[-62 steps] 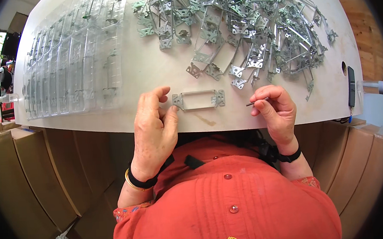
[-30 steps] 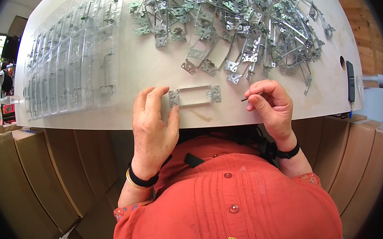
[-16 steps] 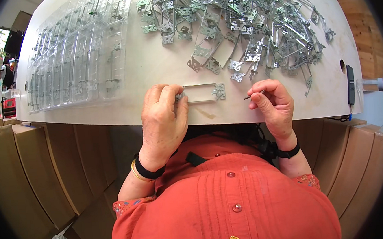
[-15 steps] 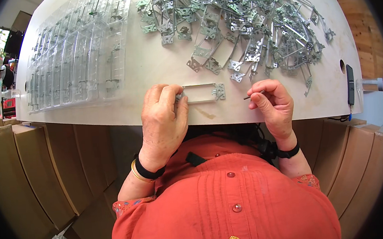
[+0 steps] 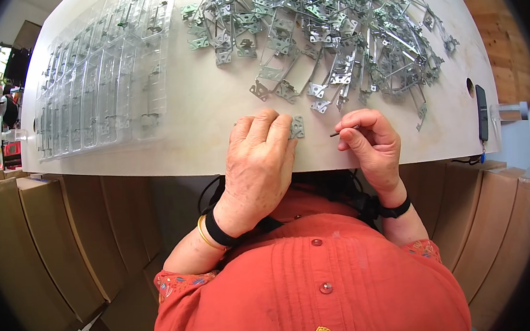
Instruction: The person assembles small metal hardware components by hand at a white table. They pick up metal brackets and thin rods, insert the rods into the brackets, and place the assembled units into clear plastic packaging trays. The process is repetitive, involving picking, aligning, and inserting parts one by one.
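Head view: your left hand (image 5: 257, 166) now covers the metal frame (image 5: 297, 127) except its right end; grip hidden, can't tell.
Right hand (image 5: 374, 146): you still pinch a dark rod (image 5: 335, 134).

This is a workshop: metal brackets (image 5: 340, 71) lie heaped on a white table (image 5: 210, 101) beside clear plastic trays (image 5: 104, 85), with what seem cardboard boxes (image 5: 52, 232) lined up below.

Illumination is bright and diffuse across the smooth white table (image 5: 206, 95). Clear plastic compartmented trays (image 5: 124, 52) toward its left edge show glare. Fisheye distortion curves its front edge; outer corners darken to black.
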A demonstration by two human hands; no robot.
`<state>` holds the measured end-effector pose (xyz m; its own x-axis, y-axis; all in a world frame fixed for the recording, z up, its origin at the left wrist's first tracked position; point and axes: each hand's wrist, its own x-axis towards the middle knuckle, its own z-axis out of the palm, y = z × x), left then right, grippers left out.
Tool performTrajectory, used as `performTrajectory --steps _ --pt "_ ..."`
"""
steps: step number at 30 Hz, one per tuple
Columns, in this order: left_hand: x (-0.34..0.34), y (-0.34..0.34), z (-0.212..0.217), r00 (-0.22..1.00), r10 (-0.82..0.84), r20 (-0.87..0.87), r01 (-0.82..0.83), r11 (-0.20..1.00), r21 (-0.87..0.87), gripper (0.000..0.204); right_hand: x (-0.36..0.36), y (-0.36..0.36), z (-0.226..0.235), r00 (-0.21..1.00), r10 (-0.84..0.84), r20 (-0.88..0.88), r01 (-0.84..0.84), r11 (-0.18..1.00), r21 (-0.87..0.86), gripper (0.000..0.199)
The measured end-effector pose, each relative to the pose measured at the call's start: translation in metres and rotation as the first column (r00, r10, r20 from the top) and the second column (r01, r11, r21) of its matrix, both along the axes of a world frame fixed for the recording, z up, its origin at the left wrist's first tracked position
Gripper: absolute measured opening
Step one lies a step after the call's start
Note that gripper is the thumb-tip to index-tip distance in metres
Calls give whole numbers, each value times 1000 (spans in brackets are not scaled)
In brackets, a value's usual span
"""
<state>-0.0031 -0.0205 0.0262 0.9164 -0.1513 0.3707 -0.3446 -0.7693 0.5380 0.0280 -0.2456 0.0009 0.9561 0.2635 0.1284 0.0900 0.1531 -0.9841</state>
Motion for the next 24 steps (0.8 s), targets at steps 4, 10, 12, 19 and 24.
performTrajectory --steps 4,10,12,19,24 --pt "-1 1 -1 1000 -7 -2 7 999 44 28 0 0 -1 1000 5 7 -5 1000 13 13" --pt "0 1 3 999 -35 14 34 998 59 22 0 2 -2 999 19 37 -20 1000 16 14" --pt "1 0 0 999 -44 28 43 998 53 20 0 2 -2 999 24 44 -24 1000 9 14" --pt "3 2 -3 997 -78 24 79 997 -22 14 -1 3 -1 998 30 62 -27 999 -40 14" --pt "9 4 -1 997 -71 -27 66 987 -146 13 -3 7 3 998 30 59 -23 994 -106 13"
